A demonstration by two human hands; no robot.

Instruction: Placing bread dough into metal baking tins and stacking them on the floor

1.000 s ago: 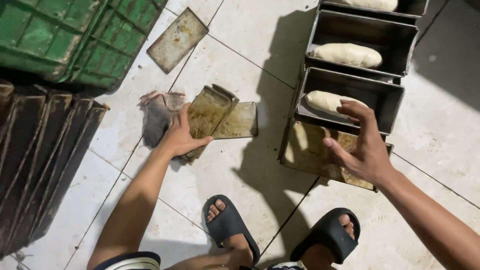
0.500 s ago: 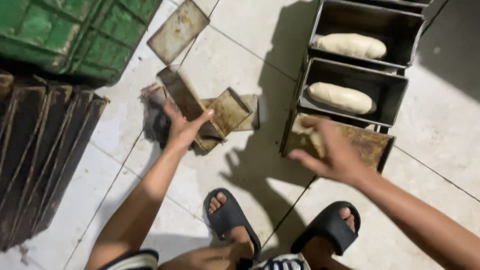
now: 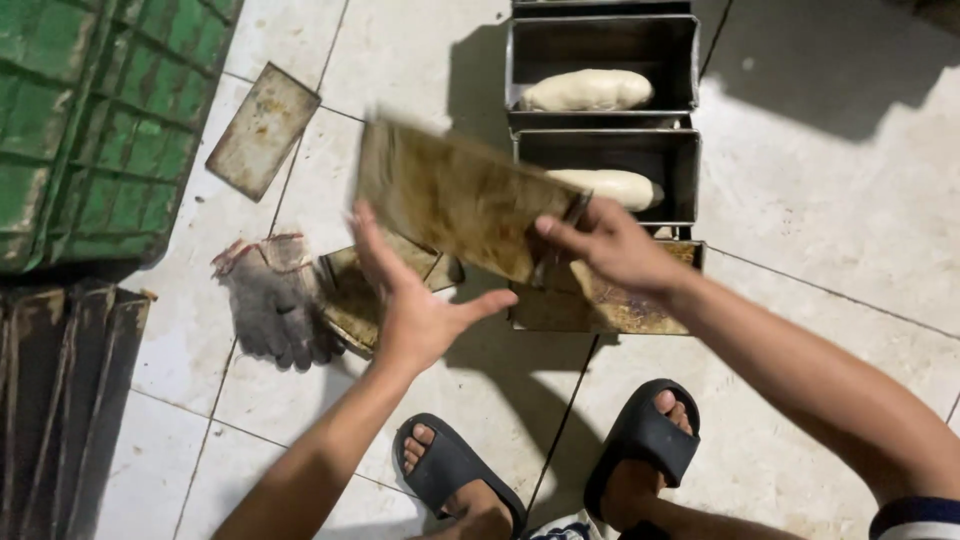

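Now the right hand (image 3: 610, 250) pinches one end of a flat metal lid (image 3: 460, 200), held up over the floor tiles (image 3: 830, 190). Left hand (image 3: 410, 300) is open, just under it. It looks thin, stiff, light and greasy; edges are best to hold.

Your left hand (image 3: 415, 305) is open, fingers spread, palm turned inward; your right hand (image 3: 610, 245) pinches closed, both forearms reaching forward.

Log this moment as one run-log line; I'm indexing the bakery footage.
left hand: open, under metal lid | right hand: grips lid's right end | lid: tilted, above floor | loaf pans: dough inside | glove: on tiles
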